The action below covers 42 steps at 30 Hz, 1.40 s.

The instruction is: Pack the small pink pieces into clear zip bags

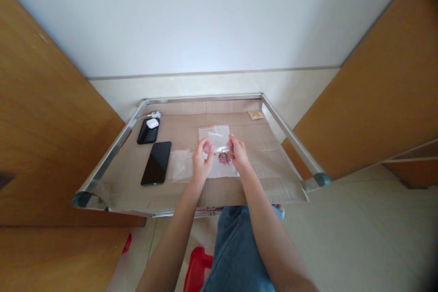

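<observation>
My left hand (201,159) and my right hand (239,154) both pinch a small clear zip bag (215,138), holding it up above the table. A cluster of small pink pieces (225,159) hangs at the bag's lower end, between my hands. I cannot tell whether it lies fully inside. Under my hands, a second flat plastic bag (179,165) rests on the cardboard-covered table (236,123). Nearest my left hand, a black smartphone (156,163) lies face up.
At the table's far left, white earbuds case (152,123) sits on a dark phone (148,131), with a white charger (155,114) behind. A small brown card (256,115) lies far right. A metal frame (201,98) edges the table. Wooden panels stand on both sides; my denim-covered legs and a red stool (196,271) are below.
</observation>
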### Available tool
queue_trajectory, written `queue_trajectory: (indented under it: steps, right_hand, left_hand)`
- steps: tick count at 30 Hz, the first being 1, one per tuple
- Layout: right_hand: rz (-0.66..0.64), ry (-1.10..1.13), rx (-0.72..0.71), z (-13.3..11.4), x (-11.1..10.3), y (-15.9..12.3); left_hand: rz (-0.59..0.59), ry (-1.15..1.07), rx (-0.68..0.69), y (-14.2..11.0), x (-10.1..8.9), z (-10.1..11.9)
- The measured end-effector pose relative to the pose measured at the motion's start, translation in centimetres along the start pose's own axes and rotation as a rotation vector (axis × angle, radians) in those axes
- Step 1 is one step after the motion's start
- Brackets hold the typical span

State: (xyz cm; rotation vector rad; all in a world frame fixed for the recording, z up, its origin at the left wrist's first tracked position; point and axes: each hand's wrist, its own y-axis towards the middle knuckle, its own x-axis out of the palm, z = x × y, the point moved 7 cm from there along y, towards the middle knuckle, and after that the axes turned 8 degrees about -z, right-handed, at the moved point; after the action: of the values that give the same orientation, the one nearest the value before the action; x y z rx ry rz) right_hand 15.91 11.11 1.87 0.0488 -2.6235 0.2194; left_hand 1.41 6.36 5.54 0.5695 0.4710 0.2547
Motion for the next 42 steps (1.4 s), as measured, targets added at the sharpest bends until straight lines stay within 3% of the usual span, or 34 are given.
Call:
queue_trajectory:
  steps: [3, 7, 12, 18, 25, 31, 42]
  right_hand:
    - [-0.075, -0.091, 0.014, 0.3, 0.6, -0.1]
    - [-0.118, -0.151, 0.021, 0.6, 1.0, -0.2]
    - [-0.102, -0.1, 0.013, 0.2, 0.9, -0.1]
    - [0.043, -0.126, -0.096, -0.6, -0.8, 0.1]
    - [0.286, -0.495, -0.395, -2.3, -2.6, -0.3]
    - [0.31, -0.625, -0.462, -2.5, -2.3, -0.6]
    - [0.312, -0.734, -0.428, -1.6, -2.6, 0.0]
  left_hand:
    - [-0.029, -0.047, -0.056, 0.1, 0.2, -0.5]
    - [-0.081, -0.086, -0.035, 0.2, 0.5, -0.5]
    - [-0.024, -0.075, -0.028, 0.1, 0.1, -0.8]
    - [0.007, -0.072, -0.013, 0.0, 0.0, -1.3]
    - [0.049, -0.012, 0.027, 0.3, -0.3, -0.9]
    - [0.033, -0.003, 0.032, 0.3, -0.2, -0.8]
    - [0.043, 0.02, 0.027, 0.3, -0.3, -0.6]
